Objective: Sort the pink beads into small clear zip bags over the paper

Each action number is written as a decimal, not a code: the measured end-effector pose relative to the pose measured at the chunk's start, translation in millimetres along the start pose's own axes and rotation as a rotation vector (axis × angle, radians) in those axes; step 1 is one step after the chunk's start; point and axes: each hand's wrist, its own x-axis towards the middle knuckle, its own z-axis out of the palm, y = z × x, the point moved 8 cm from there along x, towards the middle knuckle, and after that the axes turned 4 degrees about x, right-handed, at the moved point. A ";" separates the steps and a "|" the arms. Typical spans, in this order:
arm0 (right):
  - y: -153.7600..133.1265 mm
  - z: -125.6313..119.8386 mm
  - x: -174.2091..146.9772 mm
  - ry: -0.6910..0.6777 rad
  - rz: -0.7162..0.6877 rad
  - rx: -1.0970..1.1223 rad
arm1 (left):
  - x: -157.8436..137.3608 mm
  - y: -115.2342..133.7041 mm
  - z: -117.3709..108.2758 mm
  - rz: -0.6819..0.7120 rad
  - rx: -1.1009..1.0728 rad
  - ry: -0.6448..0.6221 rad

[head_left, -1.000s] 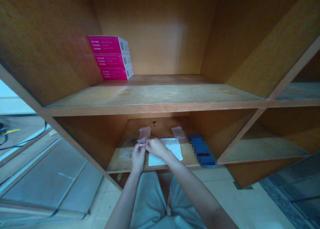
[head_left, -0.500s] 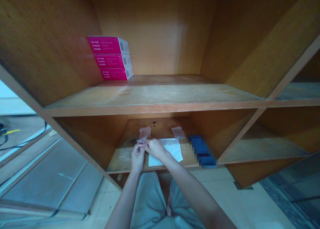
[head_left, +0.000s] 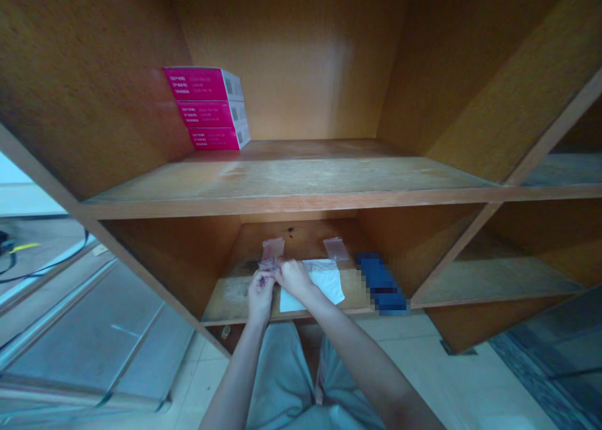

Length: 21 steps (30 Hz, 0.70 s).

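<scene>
- Clear plastic bag (head_left: 268, 264), small and partly hidden by fingers; it is at the fingertips over the left half of the lower shelf (head_left: 231, 297), set back from the front edge.
- Left hand (head_left: 259, 297) above that shelf's front edge; its fingers are curled in, nearly closed, pinching the bag.
- Right hand (head_left: 294, 277) beside it, fingers bent toward the same bag and touching the left hand; the tips are mostly hidden, so I cannot tell how far they are closed or what they grip.
- White sheet (head_left: 329, 287) by the front edge, partly under the right hand; pixelated blue object (head_left: 382, 284) at the front right corner.
- Left zip bag (head_left: 273, 248) just beyond the hands; right zip bag (head_left: 335, 249) toward the back edge.
- Three stacked pink boxes (head_left: 211, 113) at the upper shelf's back left corner.
</scene>
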 end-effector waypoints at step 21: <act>-12.8 -17.0 -10.0 0.018 -0.229 -0.051 | 0.1 -3.7 -2.9 -0.137 -0.127 0.098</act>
